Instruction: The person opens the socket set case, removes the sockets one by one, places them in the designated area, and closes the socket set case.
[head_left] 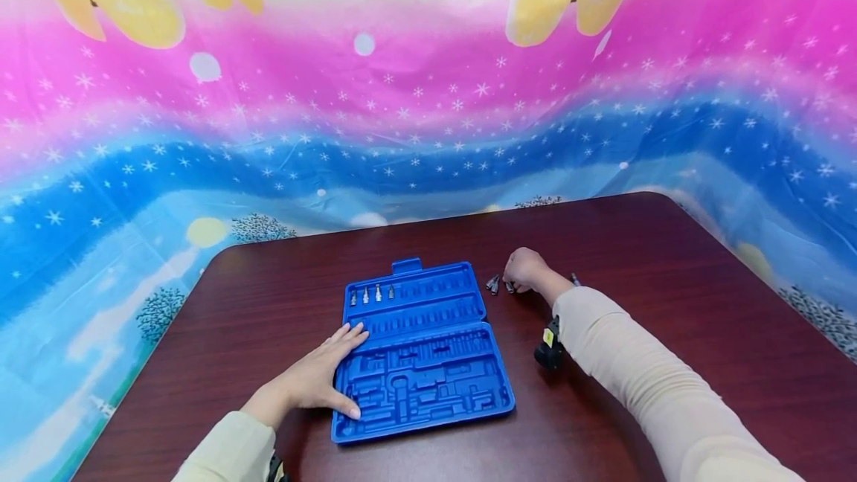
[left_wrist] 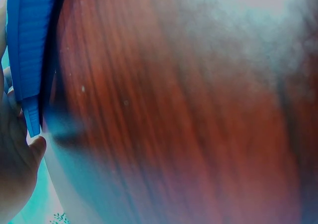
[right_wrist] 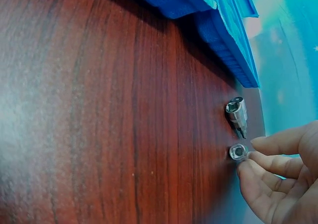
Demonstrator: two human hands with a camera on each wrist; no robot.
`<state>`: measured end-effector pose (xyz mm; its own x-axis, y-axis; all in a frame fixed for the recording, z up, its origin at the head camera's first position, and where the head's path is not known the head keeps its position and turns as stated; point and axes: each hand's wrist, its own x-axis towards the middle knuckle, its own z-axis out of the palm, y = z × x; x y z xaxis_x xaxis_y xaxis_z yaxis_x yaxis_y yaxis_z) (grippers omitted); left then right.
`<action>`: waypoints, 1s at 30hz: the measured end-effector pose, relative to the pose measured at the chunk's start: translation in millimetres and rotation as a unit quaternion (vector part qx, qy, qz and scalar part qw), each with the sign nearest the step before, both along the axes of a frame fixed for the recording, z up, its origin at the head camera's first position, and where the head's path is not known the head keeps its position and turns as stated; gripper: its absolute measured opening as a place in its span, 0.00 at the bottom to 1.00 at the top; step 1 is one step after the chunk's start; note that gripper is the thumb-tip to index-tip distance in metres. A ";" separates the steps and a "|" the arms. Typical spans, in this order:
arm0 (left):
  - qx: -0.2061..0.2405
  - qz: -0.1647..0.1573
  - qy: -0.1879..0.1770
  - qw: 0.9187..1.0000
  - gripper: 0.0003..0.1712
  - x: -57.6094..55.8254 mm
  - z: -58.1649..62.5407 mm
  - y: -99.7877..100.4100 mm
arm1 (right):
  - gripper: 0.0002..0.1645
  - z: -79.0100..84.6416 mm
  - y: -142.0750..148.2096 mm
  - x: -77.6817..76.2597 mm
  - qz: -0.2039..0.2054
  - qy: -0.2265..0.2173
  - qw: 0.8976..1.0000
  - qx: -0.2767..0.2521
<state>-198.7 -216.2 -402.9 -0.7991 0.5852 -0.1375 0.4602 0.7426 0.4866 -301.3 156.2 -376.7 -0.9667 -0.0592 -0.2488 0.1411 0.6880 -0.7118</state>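
A blue plastic tool case (head_left: 423,385) lies unfolded on the table. My left hand (head_left: 318,374) rests along its left side, fingers on the hinge area and thumb over the lower half's edge. Several metal bit sockets (head_left: 365,295) stand in a row in slots at the left of the far half. To the right of the case, my right hand (head_left: 527,269) reaches down, its thumb and fingers pinching the end of a small bit socket (right_wrist: 238,152). Beside that socket lie loose bit sockets (right_wrist: 235,112) in a small cluster.
The dark reddish wooden table (head_left: 602,244) extends around the case. Another metal piece (head_left: 574,279) lies just beyond the right wrist, partly hidden by the arm. A printed cloth (head_left: 428,110) hangs behind the table's far edge.
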 end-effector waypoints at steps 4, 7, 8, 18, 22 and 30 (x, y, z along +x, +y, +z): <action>-0.001 0.001 0.002 1.000 0.61 0.7 -0.6 -0.3 | 0.10 4.3 0.4 3.5 0.000 0.003 1.000 -0.004; -0.002 0.003 0.001 1.000 0.61 0.9 -0.4 -0.4 | 0.09 8.3 0.1 6.1 0.003 0.007 1.000 -0.011; -0.002 0.003 0.002 1.000 0.61 0.9 -0.4 -0.5 | 0.08 9.6 -0.4 6.8 0.001 0.008 1.000 -0.016; 0.008 0.002 -0.003 1.000 0.61 1.0 0.8 -0.3 | 0.06 14.5 -18.6 12.7 -0.003 0.009 0.997 -0.078; 0.015 -0.004 -0.008 1.000 0.60 0.8 0.2 -1.7 | 0.06 16.4 -30.5 15.4 0.007 0.007 0.995 -0.097; 0.031 -0.008 -0.013 0.999 0.60 1.3 -0.1 -2.9 | 0.06 18.6 -52.2 17.2 0.034 -0.001 0.991 -0.133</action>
